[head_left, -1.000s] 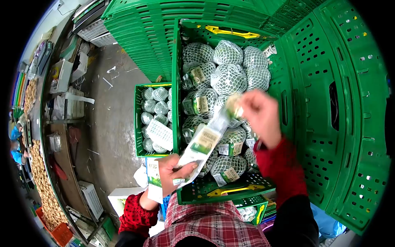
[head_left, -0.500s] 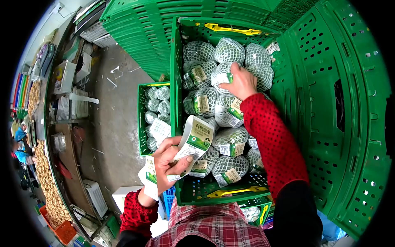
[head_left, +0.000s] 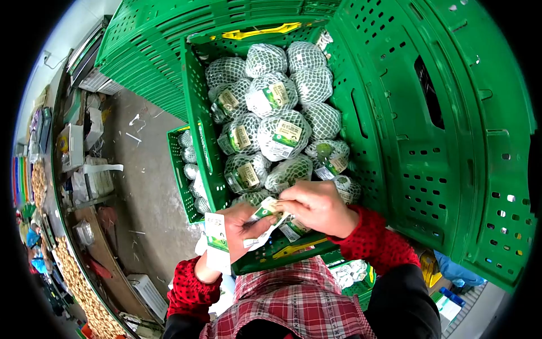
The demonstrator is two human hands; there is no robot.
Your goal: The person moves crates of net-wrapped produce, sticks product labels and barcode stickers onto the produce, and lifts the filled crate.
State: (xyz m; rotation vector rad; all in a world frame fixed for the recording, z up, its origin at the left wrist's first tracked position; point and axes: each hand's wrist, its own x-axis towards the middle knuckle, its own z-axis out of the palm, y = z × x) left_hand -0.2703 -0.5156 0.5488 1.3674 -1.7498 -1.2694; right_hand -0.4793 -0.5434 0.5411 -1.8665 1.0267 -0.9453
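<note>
One label strip point(head_left: 267, 208), lower centre, and our left hand point(head_left: 240, 224) and right hand point(head_left: 320, 208) both pinch it, probably to keep it steady.

From the wearer's head, one camera looks forward and steeply down in a wide, edge-bending view. The left hand point(head_left: 239, 222) and right hand point(head_left: 322, 207) appear close, above the crate point(head_left: 198, 127); the floor point(head_left: 138, 169) lies farther off.

Centre crate point(head_left: 195, 101) green, top handle point(head_left: 261, 31) yellow; nets point(head_left: 315, 85) white; labels point(head_left: 287, 133) cream-and-green; cuffs point(head_left: 375, 240) red, black-dotted; bottom apron point(head_left: 299, 299) red plaid.
</note>
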